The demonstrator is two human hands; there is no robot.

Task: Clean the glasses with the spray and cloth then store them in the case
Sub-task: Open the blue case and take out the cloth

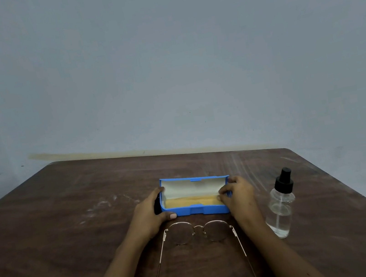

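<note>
The open blue plastic case (198, 210), yellow cloth (192, 201) inside, sits on the brown wooden table (67, 204). The left hand (150, 215) and right hand (239, 195) grip its two ends. The round wire-rimmed glasses (198, 227) lie unfolded just nearer the person, and the clear spray bottle (282, 209) stands to the right.

I'm counting what I'm looking at: one blue case (197, 210), one yellow cloth (192, 201), one pair of glasses (198, 227) with two round lenses, and one spray bottle (281, 206). I'm working with two hands, my left hand (148, 215) and my right hand (239, 195). One tabletop (69, 216) is carrying it all.
</note>
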